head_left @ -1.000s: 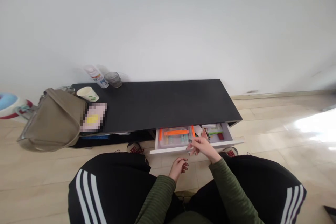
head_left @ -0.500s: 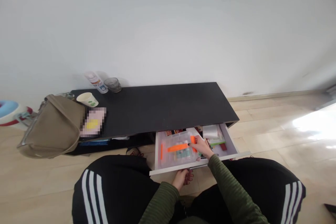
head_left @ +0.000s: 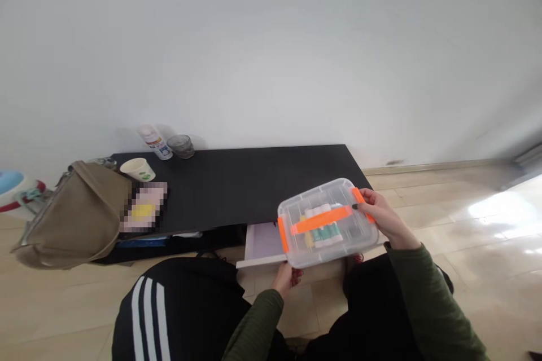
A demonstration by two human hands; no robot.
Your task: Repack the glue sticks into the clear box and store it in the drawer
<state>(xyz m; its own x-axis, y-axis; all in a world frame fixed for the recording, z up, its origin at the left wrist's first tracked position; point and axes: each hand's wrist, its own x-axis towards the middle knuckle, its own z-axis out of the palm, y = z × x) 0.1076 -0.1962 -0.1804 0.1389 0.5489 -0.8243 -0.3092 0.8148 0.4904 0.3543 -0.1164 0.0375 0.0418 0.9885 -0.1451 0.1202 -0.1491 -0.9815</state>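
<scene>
A clear plastic storage box [head_left: 292, 203] with an orange carry handle and orange side latches hangs tilted above the drawer. My right hand [head_left: 383, 217] is closed on its right end, at the orange latch. White and green packs show through the lid. Below the box, the white drawer [head_left: 265, 240] is pulled out from the black cabinet; most of its inside is hidden. My left hand [head_left: 288, 277] is at the drawer's front, fingers curled round its handle, which the hand and box largely cover.
On the black cabinet top [head_left: 245, 180] stand a spray can [head_left: 156, 142], a grey glass [head_left: 181, 146] and a paper cup [head_left: 138, 170]. A brown bag [head_left: 80, 214] leans at the left end, beside a blurred pink packet [head_left: 146, 206]. A wall rises behind.
My right hand has lifted the storage box out of the drawer, up and to the right. My left hand stays at the drawer front. The view has shifted slightly.
</scene>
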